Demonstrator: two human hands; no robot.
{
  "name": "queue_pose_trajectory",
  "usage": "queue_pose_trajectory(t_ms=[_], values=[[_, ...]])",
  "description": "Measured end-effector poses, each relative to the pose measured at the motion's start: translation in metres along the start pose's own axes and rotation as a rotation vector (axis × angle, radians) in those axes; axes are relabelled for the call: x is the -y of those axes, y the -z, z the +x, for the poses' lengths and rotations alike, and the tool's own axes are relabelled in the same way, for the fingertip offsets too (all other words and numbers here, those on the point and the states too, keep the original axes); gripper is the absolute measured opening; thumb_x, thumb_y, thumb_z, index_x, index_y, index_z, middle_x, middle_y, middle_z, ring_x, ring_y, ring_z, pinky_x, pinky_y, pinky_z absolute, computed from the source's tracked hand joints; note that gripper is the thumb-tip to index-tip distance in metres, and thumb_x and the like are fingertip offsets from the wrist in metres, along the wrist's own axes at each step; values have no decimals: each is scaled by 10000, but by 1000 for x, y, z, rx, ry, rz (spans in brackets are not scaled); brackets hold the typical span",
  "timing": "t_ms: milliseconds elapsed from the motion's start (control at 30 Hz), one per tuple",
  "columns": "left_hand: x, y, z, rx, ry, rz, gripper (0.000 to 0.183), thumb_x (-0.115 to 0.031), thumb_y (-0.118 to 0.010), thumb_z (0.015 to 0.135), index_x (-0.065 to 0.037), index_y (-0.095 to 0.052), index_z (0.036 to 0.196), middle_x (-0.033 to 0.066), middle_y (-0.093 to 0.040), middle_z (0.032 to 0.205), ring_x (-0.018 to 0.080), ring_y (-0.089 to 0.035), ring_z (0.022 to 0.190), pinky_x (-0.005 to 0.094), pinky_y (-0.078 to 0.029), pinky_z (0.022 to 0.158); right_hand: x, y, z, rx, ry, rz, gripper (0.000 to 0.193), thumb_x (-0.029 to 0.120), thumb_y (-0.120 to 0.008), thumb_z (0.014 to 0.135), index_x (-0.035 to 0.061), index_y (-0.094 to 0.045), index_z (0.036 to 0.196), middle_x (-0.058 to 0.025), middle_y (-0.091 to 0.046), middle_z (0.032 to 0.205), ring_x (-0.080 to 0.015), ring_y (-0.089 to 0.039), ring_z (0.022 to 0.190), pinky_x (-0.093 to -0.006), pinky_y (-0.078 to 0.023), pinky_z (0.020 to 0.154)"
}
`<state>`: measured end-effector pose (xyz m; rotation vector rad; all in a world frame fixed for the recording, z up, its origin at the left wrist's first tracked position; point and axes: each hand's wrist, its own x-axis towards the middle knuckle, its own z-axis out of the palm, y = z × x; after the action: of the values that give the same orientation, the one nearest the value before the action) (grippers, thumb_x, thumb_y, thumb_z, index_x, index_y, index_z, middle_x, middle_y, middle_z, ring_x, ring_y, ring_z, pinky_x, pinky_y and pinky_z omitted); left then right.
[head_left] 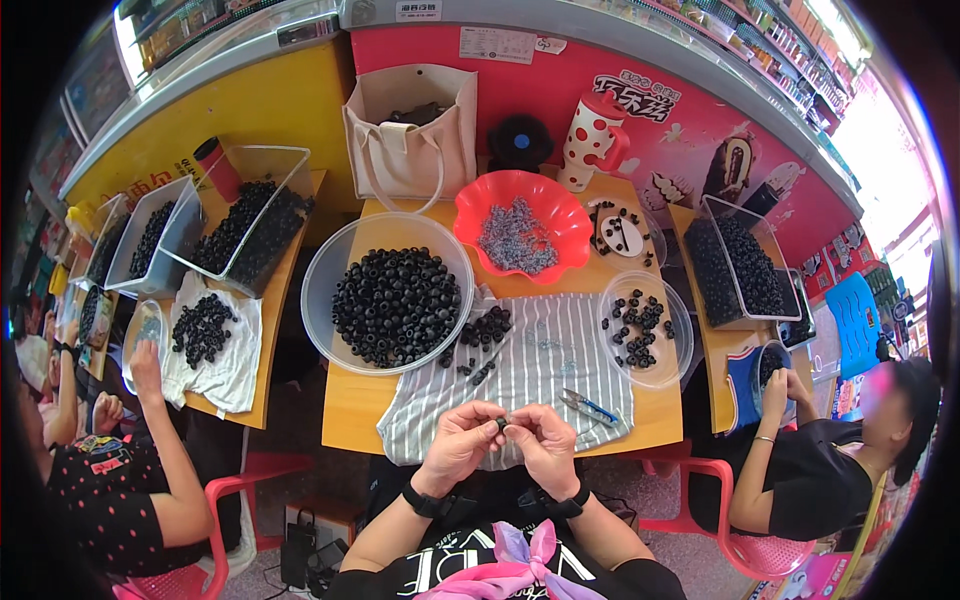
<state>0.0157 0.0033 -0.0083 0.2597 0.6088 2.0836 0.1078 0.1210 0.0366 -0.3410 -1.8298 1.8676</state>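
Observation:
My left hand [463,443] and my right hand [541,446] meet over the near edge of a striped cloth [420,420]. Both pinch a small black round part [502,424] between thumbs and fingertips; its details are too small to make out. Pliers with blue handles [590,407] lie on the cloth, right of my hands. Further up the cloth are a loose pile of black parts [488,328] and small clear pieces [545,337]. A large clear bowl [312,300] full of black parts stands at left, while a shallow clear bowl [683,345] at right holds fewer.
Behind the cloth, a red wavy-rimmed bowl [473,197] holds small greyish clear pieces. A canvas bag [400,165], a black round device [520,142] and a red-dotted tumbler [590,140] line the back. Co-workers [130,490] [815,470] sit at side tables with bins of black parts.

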Motion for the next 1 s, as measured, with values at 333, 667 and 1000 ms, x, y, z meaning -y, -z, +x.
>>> queue_pose_trajectory(t_ms=[333, 667, 1000], values=[[-7, -6, 0, 43, 9, -54, 530, 12, -631, 884, 26, -406, 1363, 100, -626, 990, 147, -652, 771, 219, -542, 661, 20, 19, 15, 393, -163, -30, 284, -43, -532, 921, 39, -624, 1177, -36, -686, 853, -97, -626, 706, -238, -503, 627], [-4, 1, 2, 105, 61, -10, 519, -9, -657, 871, 31, -437, 1339, 113, -634, 952, 154, -655, 766, 231, -548, 639, -6, 15, 4, 298, 82, -51, 180, -34, -572, 904, 22, -619, 1068, -72, -657, 763, -113, -617, 636, -252, -502, 594], [-5, -16, 3, 40, 54, 169, 407, -73, -580, 942, 26, -478, 1323, 179, -625, 1180, 207, -663, 910, 288, -530, 773, 49, 67, 20, 138, 38, -480, 186, -49, -629, 820, -25, -642, 1004, -94, -641, 803, -162, -633, 697, -284, -493, 629]])
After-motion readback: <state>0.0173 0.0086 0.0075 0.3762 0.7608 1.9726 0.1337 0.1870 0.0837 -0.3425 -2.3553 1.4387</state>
